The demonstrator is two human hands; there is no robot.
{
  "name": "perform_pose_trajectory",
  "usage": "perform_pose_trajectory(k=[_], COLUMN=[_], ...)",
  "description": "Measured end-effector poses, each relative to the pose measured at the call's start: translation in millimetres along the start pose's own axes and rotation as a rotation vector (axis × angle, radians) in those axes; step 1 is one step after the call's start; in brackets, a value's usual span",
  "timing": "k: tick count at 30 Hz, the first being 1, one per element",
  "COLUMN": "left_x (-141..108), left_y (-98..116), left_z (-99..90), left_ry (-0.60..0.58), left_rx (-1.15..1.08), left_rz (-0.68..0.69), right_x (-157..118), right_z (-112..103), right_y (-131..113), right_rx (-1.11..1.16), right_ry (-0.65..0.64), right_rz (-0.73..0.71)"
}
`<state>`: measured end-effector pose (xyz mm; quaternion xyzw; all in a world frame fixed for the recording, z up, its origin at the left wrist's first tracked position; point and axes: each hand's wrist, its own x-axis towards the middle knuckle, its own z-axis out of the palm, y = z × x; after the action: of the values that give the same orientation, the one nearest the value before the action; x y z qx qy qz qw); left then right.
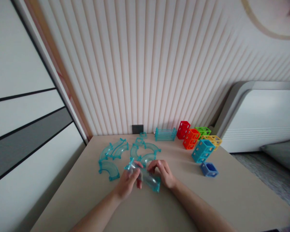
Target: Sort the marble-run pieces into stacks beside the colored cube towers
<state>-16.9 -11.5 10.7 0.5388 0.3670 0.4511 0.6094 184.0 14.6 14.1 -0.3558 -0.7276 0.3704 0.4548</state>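
My left hand (128, 183) is closed around a clear tube (148, 178) with teal ends, thumb on top and fingers beneath. The tube slants down to the right, just above the table. Close beside its upper side is my right hand (163, 172), fingers curled in and thumb over them; whether it touches the tube or pinches something small is hidden. Curved teal track pieces lie behind the hands, among them one bend (148, 158) just beyond the tube. Another curved piece (110, 170) lies left of my left hand.
At the right stand stacked lattice blocks: red (183, 130), orange (191, 139), light blue (203, 150), green (203, 131) and yellow (215, 140). A dark blue block (209, 169) lies nearer. Teal-ended clear tubes (165, 134) lie by the ribbed wall (145, 64), near a black socket (137, 129).
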Motion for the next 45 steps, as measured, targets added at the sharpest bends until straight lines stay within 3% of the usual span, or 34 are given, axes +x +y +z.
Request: perform_pose_trajectory(k=[3, 5, 9, 16, 28, 37, 45], left_x=[3, 5, 7, 8, 8, 9, 8], left_y=[-1, -3, -6, -2, -2, 1, 4], left_z=[-0.3, -1.0, -0.2, 2.6, 1.4, 3.7, 3.2], left_ry=[0.115, 0.143, 0.144, 0.116, 0.131, 0.149, 0.183], left_rx=[-0.060, -0.076, -0.091, -0.001, -0.045, -0.065, -0.112], left_rz=[-0.009, -0.040, -0.086, -0.166, -0.157, -0.136, -0.067], right_x=[8, 13, 19, 18, 13, 11, 10], right_z=[-2, -6, -12, -12, -11, 6, -5], right_y=[10, 13, 15, 16, 6, 1, 1], right_rx=[-0.223, -0.422, -0.684, -0.860, -0.868, -0.833, -0.679], right_ry=[0.080, 0.041, -0.088, -0.180, -0.186, -0.285, -0.086], right_rz=[-0.028, -0.100, -0.240, -0.208, -0.115, -0.166, -0.313])
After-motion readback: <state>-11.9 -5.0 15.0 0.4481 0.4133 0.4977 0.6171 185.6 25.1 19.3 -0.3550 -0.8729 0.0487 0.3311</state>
